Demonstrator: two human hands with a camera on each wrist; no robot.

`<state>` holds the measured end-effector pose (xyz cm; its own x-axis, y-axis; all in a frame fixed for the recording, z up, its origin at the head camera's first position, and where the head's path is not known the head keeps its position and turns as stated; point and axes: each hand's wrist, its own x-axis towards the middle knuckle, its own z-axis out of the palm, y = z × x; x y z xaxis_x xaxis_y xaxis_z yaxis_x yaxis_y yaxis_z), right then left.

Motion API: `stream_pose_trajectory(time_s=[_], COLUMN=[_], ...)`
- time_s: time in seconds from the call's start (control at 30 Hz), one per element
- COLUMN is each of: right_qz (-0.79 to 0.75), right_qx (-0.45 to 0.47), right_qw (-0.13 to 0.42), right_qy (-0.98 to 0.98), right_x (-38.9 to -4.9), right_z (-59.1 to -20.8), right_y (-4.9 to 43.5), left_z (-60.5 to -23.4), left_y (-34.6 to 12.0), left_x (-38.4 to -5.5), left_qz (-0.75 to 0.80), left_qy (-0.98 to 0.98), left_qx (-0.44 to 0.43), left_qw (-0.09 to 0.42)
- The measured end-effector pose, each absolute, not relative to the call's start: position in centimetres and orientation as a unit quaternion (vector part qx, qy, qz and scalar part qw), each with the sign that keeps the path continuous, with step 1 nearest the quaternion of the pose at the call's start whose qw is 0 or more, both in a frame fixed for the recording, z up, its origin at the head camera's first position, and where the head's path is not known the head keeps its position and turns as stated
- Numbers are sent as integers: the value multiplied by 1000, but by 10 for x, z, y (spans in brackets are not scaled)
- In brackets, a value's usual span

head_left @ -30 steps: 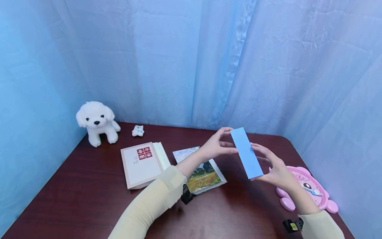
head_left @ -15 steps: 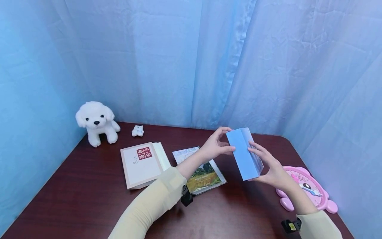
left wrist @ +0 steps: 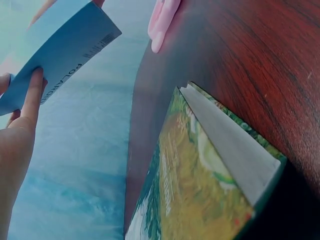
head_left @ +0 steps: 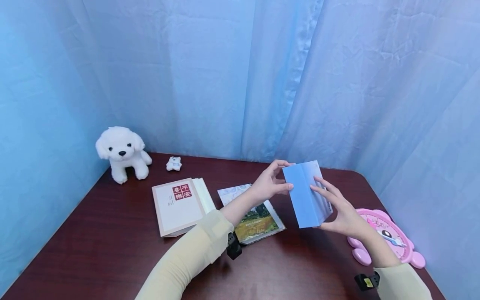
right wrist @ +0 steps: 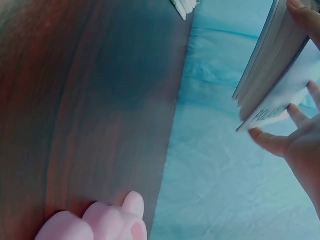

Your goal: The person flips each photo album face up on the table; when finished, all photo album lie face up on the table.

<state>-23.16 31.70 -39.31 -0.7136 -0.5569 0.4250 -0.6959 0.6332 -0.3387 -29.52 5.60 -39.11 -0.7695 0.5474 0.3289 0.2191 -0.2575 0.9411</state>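
Note:
A thick blue album (head_left: 300,196) is held up above the table between my two hands, its plain blue spine side and a paler cover both showing in the head view. Part of a printed word, like "POLAROID", runs along the album (left wrist: 65,52) in the left wrist view. In the right wrist view, page edges (right wrist: 272,62) show between its covers. My left hand (head_left: 267,183) grips the album's left side, thumb on the blue face. From the right, my right hand (head_left: 344,214) holds it with fingers spread over the pale cover and thumb at the lower edge.
Below my left forearm lies a landscape-covered photo album (head_left: 258,225). Left of it is a cream book (head_left: 180,216) with red characters. A white plush dog (head_left: 121,152) and a small bear figure (head_left: 173,163) are farther back. The pink clock (head_left: 390,237) lies near my right wrist.
The blue album has turned in my hands, so its paler printed cover has come into view on the right. My right fingers have shifted over that cover; both hands keep hold.

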Motion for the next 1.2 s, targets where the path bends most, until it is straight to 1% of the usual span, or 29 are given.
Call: stream_pose_trajectory(time_s=[0.33,0.53,0.67,0.87,0.93,1.03,1.2], right_qz=[257,253,262,267,267,266,258], right_qx=[312,267,277,284,283,284,286], right_qw=[148,108,96,64,57,54,46], right_qy=[-903,-924,-920,-919,-919,-920,-922], right_x=[-237,-235,-236,-234,-234,-233,-232], right_z=[-400,-402,-404,-413,-416,-421,-426], right_y=[336,343,347,359,363,368,373], left_z=[-392,-397,-403,-415,-418,-422,-429], left_y=[49,50,49,47,48,49,52], left_x=[-296,-298,-300,-304,-305,-305,-304], left_qz=[716,698,669,601,578,549,518], left_qy=[612,623,649,703,714,727,745], left_qx=[311,324,334,367,383,400,401], left_qw=[130,141,140,104,99,102,126])
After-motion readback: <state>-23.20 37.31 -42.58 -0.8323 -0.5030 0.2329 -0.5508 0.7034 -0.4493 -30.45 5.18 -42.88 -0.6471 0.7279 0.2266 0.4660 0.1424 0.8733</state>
